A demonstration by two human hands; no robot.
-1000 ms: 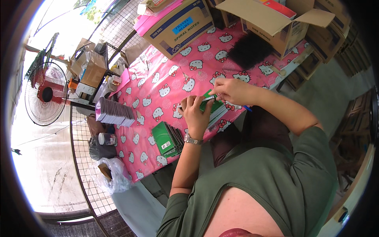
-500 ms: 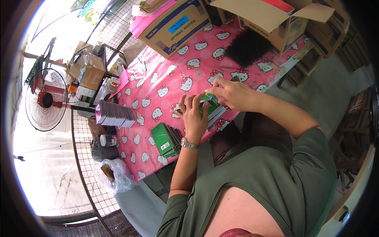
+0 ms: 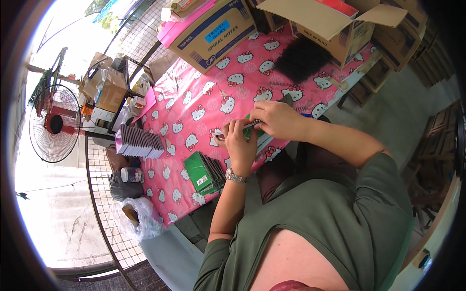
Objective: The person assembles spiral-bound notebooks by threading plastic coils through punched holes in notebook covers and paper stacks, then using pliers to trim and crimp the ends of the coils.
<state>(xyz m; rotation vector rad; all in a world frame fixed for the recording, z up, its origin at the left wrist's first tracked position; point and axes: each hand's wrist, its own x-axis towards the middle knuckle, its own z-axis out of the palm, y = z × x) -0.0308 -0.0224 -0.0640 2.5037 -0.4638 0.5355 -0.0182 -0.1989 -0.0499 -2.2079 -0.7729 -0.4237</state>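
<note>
Near the front edge of the table, both hands meet over a green notebook [image 3: 246, 133] with white page edges. My left hand [image 3: 239, 144], a metal watch on its wrist, has its fingers closed on the notebook's left part. My right hand [image 3: 275, 119] pinches the same notebook's edge, its fingertips close to the left ones. Something small and dark shows between the fingertips, too small to make out. More white page edges lie under the right hand, partly hidden. Left of my left wrist, a stack of green spiral notebooks [image 3: 200, 175] rests on the pink patterned tablecloth [image 3: 187, 140].
A heap of black plastic spirals [image 3: 302, 60] lies at the far right beside an open carton [image 3: 335, 29]. A closed carton [image 3: 213, 36] stands at the back. Purple-covered notebooks [image 3: 139, 141] line the left edge, with a fan [image 3: 56, 123] and plastic bag [image 3: 138, 218] beyond.
My right hand has turned and lowered, its raised fingers now closing down at the notebook's edge beside my left fingertips. Less of the green cover shows. The left hand stays nearly in place.
</note>
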